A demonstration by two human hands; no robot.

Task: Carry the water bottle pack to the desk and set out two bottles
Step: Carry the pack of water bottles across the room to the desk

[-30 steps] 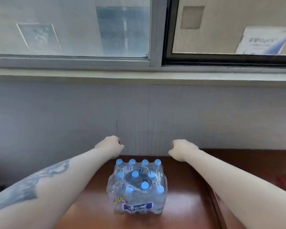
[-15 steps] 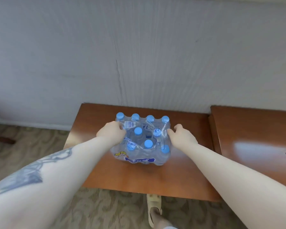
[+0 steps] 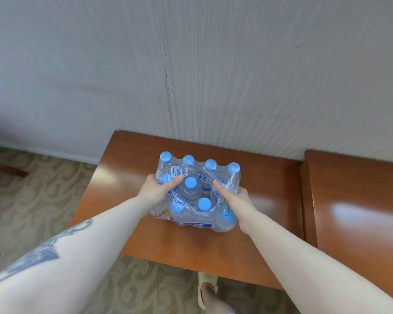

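At the left edge, patterned carpet (image 3: 39, 200); nothing on it near the work. Next, left hand (image 3: 156, 189), palm pressed to the left side of the shrink-wrapped water bottle pack (image 3: 196, 192), thumb hooked over the top film near the barcode sticker; a grasp on the wrap, not a fist. Pack sits on a small brown desk (image 3: 213, 245) against the grey wall (image 3: 191, 64), roughly centred between the two hands, blue caps up, long axis running left to right with the four-cap row at the far side. Right hand (image 3: 235, 199) mirrors on the pack's right side, thumb on top, fingers wrapped down the flank and partly hidden. Both hands equally near; pack is squeezed between them, so a straight lift looks open. Right of that, a second brown surface (image 3: 354, 211) butts against the desk, bare where visible. A slippered foot (image 3: 208, 291) shows below the desk's near edge.
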